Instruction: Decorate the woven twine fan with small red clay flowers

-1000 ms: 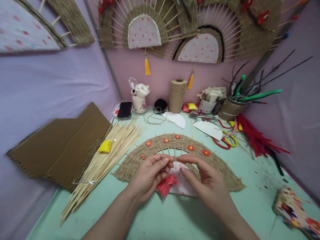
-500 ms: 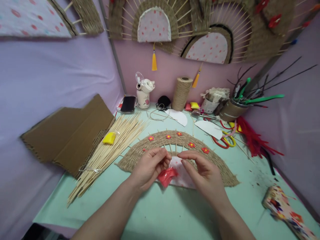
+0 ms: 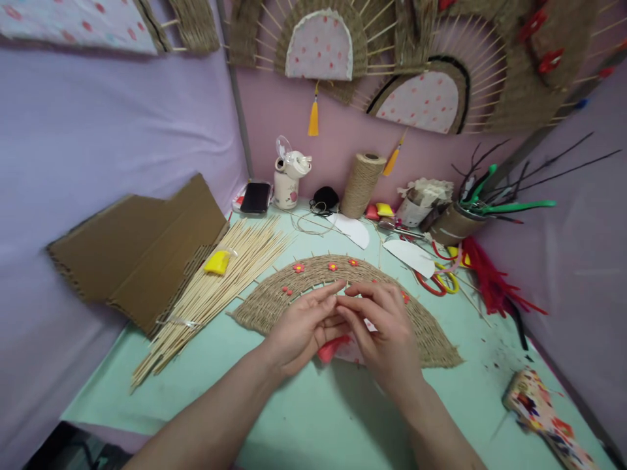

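A half-round fan woven from jute (image 3: 274, 297) lies on the mint-green table (image 3: 313, 424), with small red flowers (image 3: 298, 267) along its arc. My left hand (image 3: 300, 329) and my right hand (image 3: 382, 329) meet over its middle, fingertips pinched together on something too small to name. A red lump (image 3: 329, 350), soft like clay or plastic wrap, sits under my left palm, partly hidden. Under my hands shows a bit of the fan's white dotted centre (image 3: 350, 352).
A bundle of bamboo skewers (image 3: 215, 290) with a yellow packet (image 3: 217, 262) lies left, beside folded cardboard (image 3: 142, 245). At the back stand a jute spool (image 3: 361, 185), a cup (image 3: 289, 183), a phone (image 3: 256, 196). Scissors (image 3: 441, 281) and red stems (image 3: 490, 277) lie right; a patterned object (image 3: 543, 408) lies front right.
My hands have drawn together, so the fingertips now touch above the fan's middle. The red lump is more covered by my left hand. The view has shifted slightly.
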Demonstrator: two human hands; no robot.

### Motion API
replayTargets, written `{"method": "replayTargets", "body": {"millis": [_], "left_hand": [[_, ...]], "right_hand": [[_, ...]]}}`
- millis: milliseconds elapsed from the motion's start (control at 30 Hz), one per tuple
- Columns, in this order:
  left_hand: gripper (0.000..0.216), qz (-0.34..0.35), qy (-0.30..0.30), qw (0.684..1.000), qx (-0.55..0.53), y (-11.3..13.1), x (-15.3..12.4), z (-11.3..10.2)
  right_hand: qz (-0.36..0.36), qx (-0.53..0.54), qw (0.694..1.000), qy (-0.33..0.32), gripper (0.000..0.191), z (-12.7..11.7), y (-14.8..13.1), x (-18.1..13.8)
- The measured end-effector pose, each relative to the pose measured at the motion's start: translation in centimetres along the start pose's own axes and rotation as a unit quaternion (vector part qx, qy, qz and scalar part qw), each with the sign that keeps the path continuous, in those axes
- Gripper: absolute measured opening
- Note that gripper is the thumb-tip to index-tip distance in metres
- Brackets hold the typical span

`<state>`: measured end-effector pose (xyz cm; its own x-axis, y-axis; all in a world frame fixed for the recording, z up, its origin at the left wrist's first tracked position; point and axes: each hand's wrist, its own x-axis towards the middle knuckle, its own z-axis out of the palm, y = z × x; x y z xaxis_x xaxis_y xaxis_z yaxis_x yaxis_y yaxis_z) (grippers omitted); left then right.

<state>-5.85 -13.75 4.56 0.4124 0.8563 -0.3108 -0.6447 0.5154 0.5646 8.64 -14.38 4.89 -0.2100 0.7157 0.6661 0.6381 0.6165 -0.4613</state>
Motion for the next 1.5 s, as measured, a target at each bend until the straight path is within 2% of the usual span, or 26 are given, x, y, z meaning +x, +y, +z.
{"method": "replayTargets", "body": {"millis": [67,233,433,533,633,733,833,900,1000,1133,1200,1300,1433,1500], "left_hand": [[0.041,-0.003,-0.005,0.999,-0.052,0.2,0.0,0.1],[0.076,-0.025,-0.053,0.985,-0.164,1.5,0.0,-0.3],[0.075,0.062,-0.016,0.975,-0.215,2.1,0.0,-0.9],[0.073,0.038,-0.003,0.977,-0.21,2.0,-0.1,-0.6],[0.072,0.032,-0.006,0.977,-0.211,2.0,-0.2,-0.5],[0.072,0.053,-0.026,0.972,-0.226,2.1,-0.2,-0.6],[0.073,0.027,-0.03,0.973,-0.229,1.9,-0.2,-0.5],[0.072,0.014,-0.028,0.975,-0.22,1.8,-0.2,-0.6],[0.069,0.037,-0.045,0.973,-0.224,1.9,-0.1,-0.7],[0.071,0.023,-0.056,0.97,-0.234,1.9,-0.1,-0.8],[0.073,0.005,-0.054,0.972,-0.227,1.8,-0.2,-0.8],[0.071,0.02,-0.062,0.972,-0.224,1.8,-0.2,-0.7],[0.069,0.015,-0.06,0.972,-0.227,1.6,-0.2,-0.7],[0.069,0.003,-0.064,0.973,-0.222,1.5,-0.2,-0.7]], "right_hand": [[0.003,0.016,1.0,0.021,0.01,0.3,-0.5,0.1],[-0.027,-0.016,0.999,0.007,0.008,2.3,-2.6,-0.7],[-0.063,-0.119,0.985,-0.108,0.041,3.1,-2.7,-2.2],[-0.061,-0.141,0.977,-0.145,0.058,2.9,-2.7,-2.2],[-0.093,-0.121,0.972,-0.178,0.066,2.7,-2.8,-2.3],[-0.1,-0.13,0.972,-0.168,0.066,2.5,-2.7,-2.3],[-0.074,-0.14,0.975,-0.154,0.068,2.4,-2.7,-2.1],[-0.087,-0.125,0.974,-0.171,0.071,2.4,-2.7,-2.1],[-0.11,-0.118,0.97,-0.18,0.071,2.2,-2.5,-2.4],[-0.067,-0.138,0.976,-0.152,0.071,2.0,-2.2,-2.4],[-0.085,-0.131,0.973,-0.171,0.074,2.0,-2.3,-2.4],[-0.123,-0.136,0.966,-0.182,0.074,1.8,-2.3,-2.5],[-0.088,-0.16,0.972,-0.149,0.075,1.8,-2.3,-2.4],[-0.104,-0.149,0.969,-0.167,0.077,1.8,-2.3,-2.4]]}}
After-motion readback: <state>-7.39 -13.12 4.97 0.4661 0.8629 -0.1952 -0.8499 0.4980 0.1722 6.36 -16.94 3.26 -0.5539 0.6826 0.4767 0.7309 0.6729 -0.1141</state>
